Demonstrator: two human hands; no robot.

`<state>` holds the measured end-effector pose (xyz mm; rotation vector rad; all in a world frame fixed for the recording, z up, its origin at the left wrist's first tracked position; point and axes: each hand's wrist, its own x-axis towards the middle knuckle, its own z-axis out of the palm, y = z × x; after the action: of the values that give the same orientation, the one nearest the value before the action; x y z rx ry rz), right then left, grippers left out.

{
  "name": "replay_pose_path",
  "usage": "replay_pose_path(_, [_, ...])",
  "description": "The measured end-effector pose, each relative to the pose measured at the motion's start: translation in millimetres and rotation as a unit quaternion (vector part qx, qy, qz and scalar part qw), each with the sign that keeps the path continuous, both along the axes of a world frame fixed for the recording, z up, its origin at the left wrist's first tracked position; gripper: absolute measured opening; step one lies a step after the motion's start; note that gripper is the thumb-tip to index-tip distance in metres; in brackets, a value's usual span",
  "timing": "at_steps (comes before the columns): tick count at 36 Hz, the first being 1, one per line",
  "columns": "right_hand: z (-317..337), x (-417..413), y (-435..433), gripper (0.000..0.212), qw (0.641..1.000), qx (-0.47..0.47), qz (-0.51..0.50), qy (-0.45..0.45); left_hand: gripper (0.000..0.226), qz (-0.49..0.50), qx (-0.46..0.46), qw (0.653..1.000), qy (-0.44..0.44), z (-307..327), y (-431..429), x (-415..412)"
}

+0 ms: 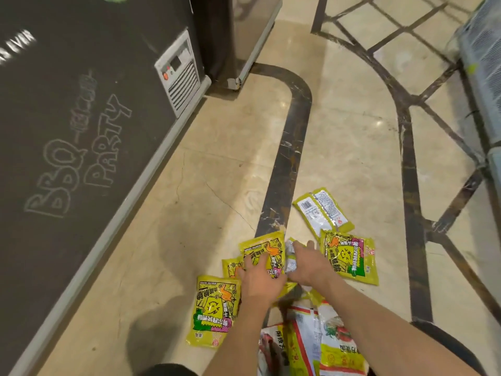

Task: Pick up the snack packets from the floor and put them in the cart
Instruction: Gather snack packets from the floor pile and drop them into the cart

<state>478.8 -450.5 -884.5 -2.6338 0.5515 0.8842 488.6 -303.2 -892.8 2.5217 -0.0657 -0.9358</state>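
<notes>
My left hand (257, 278) lies with fingers spread on a yellow printed plastic snack packet (267, 249) in the lower middle of the frame. My right hand (307, 265), just beside it, rests with fingers stretched over a crumpled silver-backed packet (290, 260). Neither hand seems to be clasping anything yet. Whether a thumb is hooked under an edge, I cannot tell.

I think the main risk is slipping. The film looks glossy and the polished cream marble floor (217, 164) looks slick, so a flat press may push a packet away instead of lifting it. The packets overlap, so if I scoop several at once, one could slide out of the bunch and drop. Pressing hard could crush what is inside. The cart is not in view, so I will have to carry whatever I gather, and a loose armful could spill.

I count six yellow packets:
- the two under my hands
- a half-hidden packet (231, 267) left of my left hand
- a face-up packet (215, 310) at lower left
- a face-up packet at right (349, 259)
- a back-up packet with a barcode (322, 210) above that one

Under my forearms at the bottom edge lie larger white, red and yellow bags (328, 346). I see at least two, but they overlap too much to count. One dark freezer cabinet with chalk lettering (81, 131) fills the left side.
</notes>
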Motion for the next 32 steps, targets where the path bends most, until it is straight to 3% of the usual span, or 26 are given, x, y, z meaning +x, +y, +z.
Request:
replay_pose_path(3, [77.6,14.5,7.4,0.079,0.999,0.01,0.01,-0.045,0.072,-0.015,-0.01,0.999,-0.03,77.3,2.7,10.3])
replay_pose_path(9, [260.4,29.9,-4.1,0.094,0.997,0.015,0.003,-0.082,0.069,-0.013,-0.021,0.997,-0.074,260.4,28.8,43.0])
replay_pose_path(21, [648.1,21.1,17.9,0.091,0.977,0.072,-0.031,-0.199,0.067,-0.039,-0.086,0.981,-0.168,637.5,69.9,59.1])
replay_pose_path(27, [766.1,-12.5,39.6,0.103,0.962,0.089,-0.026,-0.255,0.062,-0.059,-0.082,0.966,-0.238,758.7,112.1,44.8])
replay_pose_path(32, [819.9,-48.7,57.8,0.105,0.954,0.104,-0.019,-0.28,0.06,-0.072,-0.055,0.96,-0.265,812.7,140.4,22.5])
